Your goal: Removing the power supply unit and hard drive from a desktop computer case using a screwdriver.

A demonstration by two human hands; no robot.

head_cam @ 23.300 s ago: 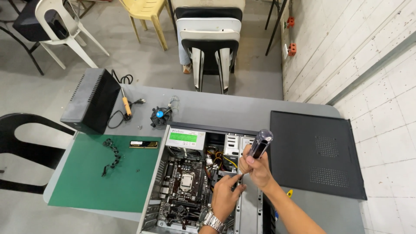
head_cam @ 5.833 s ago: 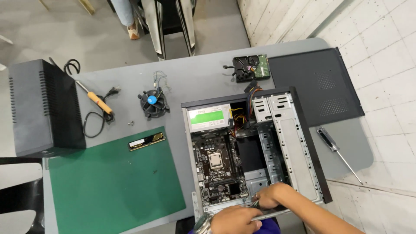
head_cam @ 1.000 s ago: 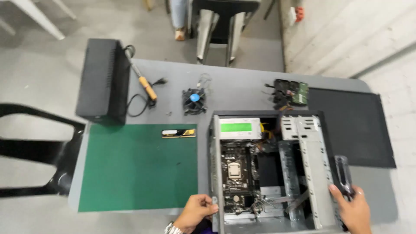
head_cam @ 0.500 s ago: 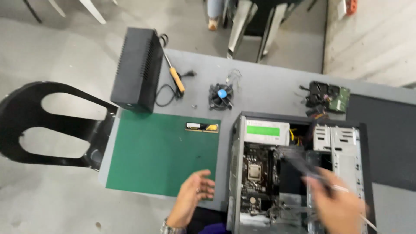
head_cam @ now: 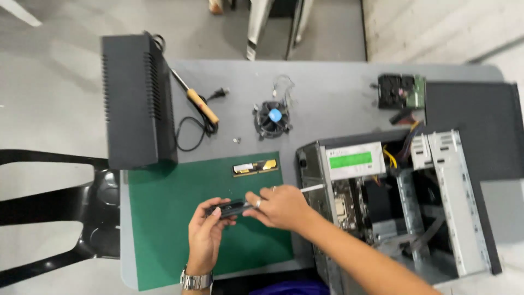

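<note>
Screwdriver point(head_cam: 234, 207): black handle, held over green mat point(head_cam: 164, 218). Left hand point(head_cam: 206, 236) grip closed around handle end; right hand point(head_cam: 277, 206) grip pinched on shaft end. Beyond the grip: RAM stick point(head_cam: 255, 167). Right of it: open computer case point(head_cam: 393, 202). Farther off: cooler fan point(head_cam: 271, 118), on desk point(head_cam: 327, 93).

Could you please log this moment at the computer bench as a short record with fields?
Left hand: grips the black handle of a screwdriver over the green mat
Right hand: also on the screwdriver, at the shaft end
Memory stick: on the mat's far edge
Cooler fan: on the grey table
Computer case: open, lying to the right
</note>
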